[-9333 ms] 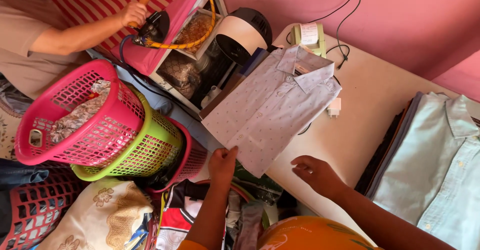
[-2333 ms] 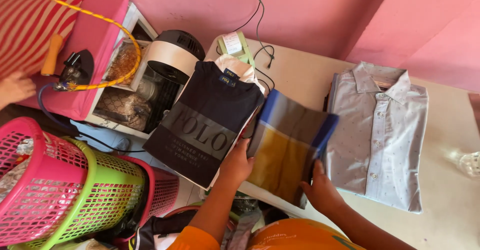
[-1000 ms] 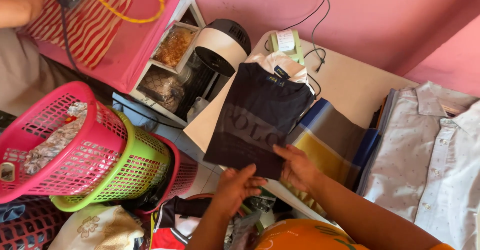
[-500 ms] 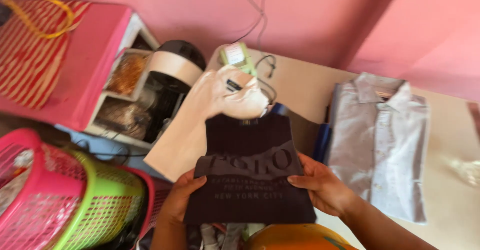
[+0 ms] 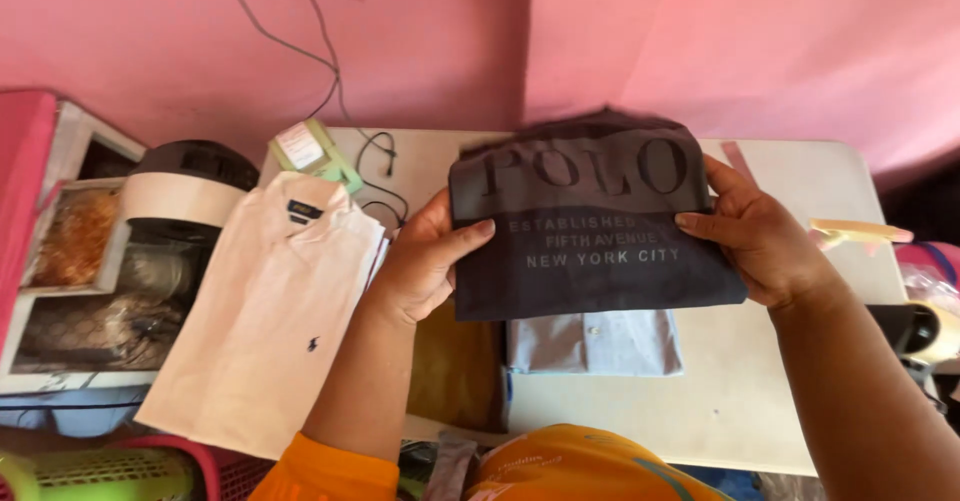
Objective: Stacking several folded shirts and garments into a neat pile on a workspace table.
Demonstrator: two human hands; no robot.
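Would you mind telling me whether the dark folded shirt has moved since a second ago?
Yes. The dark folded shirt was lifted off the pale shirt and now sits rightward over the grey shirt.

Both hands gripping folded dark shirt (image 5: 590, 231) (grey lettering), above white table (image 5: 760, 401)

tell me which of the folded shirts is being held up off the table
The dark grey shirt, gripped at its sides by the left hand and right hand. The pale pink shirt and light blue shirt lie flat.

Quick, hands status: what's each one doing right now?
Left hand: closed on the left edge of the folded dark grey printed T-shirt.
Right hand: closed on its right edge.
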